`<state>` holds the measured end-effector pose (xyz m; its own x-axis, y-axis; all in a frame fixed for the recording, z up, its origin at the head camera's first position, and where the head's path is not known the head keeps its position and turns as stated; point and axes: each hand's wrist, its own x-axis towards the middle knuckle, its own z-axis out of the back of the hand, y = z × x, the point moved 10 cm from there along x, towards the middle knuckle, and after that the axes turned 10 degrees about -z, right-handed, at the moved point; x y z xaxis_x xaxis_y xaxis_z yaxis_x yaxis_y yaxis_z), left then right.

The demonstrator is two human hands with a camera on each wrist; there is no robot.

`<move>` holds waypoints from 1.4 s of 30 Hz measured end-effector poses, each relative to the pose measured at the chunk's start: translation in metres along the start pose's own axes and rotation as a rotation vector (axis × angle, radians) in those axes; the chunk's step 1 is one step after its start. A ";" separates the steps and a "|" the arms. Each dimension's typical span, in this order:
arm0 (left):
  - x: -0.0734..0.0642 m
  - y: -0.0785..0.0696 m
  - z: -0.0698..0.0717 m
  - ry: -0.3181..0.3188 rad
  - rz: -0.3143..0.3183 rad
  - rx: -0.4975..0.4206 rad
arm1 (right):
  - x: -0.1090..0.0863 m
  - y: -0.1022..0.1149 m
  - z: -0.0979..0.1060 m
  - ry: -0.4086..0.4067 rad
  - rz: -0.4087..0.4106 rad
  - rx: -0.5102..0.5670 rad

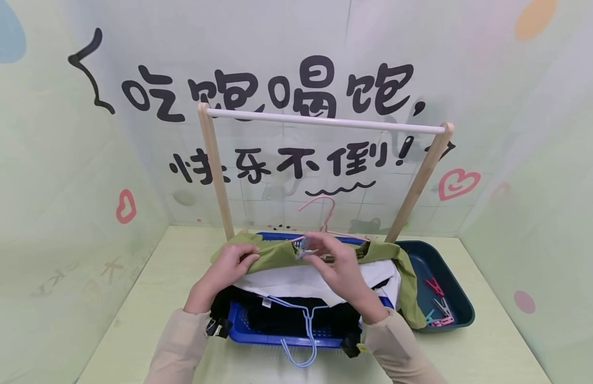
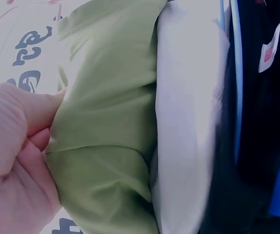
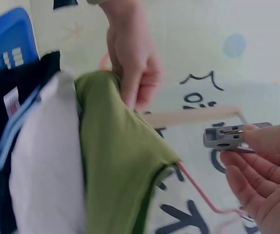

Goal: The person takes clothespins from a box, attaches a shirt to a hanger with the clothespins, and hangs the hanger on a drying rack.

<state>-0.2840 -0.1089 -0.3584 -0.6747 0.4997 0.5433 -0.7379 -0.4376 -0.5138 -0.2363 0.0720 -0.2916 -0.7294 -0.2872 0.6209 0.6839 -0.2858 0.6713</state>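
Note:
My left hand (image 1: pixel 231 264) pinches the shoulder edge of a green garment (image 2: pixel 105 112) between thumb and fingers. A pink hanger (image 1: pixel 327 216) sits inside that garment, its hook standing up out of the neck opening. Near the neckline, my right hand (image 1: pixel 342 266) holds a grey clothespin (image 3: pixel 225 136) between thumb and fingertips. In the right wrist view the clothespin is apart from the cloth. Below the green garment lie a white garment (image 1: pixel 296 280) and a black garment (image 1: pixel 301 319) with a blue hanger (image 1: pixel 308 325), all over a blue basket (image 1: pixel 263 337).
A rack with a white rod (image 1: pixel 325 122) and wooden posts (image 1: pixel 418 186) stands behind the basket. To the right, a dark teal basin (image 1: pixel 421 261) holds several clothespins (image 1: pixel 440 306); a green sleeve (image 1: pixel 408 288) hangs over its edge. Printed walls enclose the table (image 1: pixel 147 282).

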 end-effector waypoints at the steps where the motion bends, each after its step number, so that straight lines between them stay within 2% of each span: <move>1: 0.000 0.000 0.000 0.000 0.001 0.001 | 0.002 -0.001 -0.006 0.012 -0.006 0.011; 4: 0.000 0.001 0.000 -0.002 0.005 0.006 | 0.009 -0.003 -0.022 0.041 -0.017 0.031; 9: -0.001 0.002 0.001 -0.007 0.012 0.014 | 0.017 -0.001 -0.036 0.051 -0.013 -0.004; 15: -0.002 0.002 0.002 -0.015 0.013 0.002 | 0.025 0.000 -0.044 0.046 -0.008 -0.041; 23: -0.004 -0.002 0.005 -0.046 -0.044 0.035 | 0.032 0.000 -0.058 0.076 0.007 -0.068; 29: -0.001 -0.004 0.002 -0.035 -0.050 0.027 | 0.036 -0.002 -0.061 0.074 0.003 -0.108; 35: -0.002 -0.003 0.002 -0.036 -0.046 0.004 | 0.038 -0.005 -0.069 0.133 -0.012 -0.099; 42: -0.002 -0.002 0.001 -0.022 -0.027 0.000 | 0.039 -0.008 -0.075 0.160 0.003 -0.164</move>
<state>-0.2817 -0.1098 -0.3580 -0.6549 0.4948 0.5712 -0.7557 -0.4243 -0.4989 -0.2697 -0.0051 -0.3030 -0.7247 -0.4254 0.5420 0.6888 -0.4256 0.5869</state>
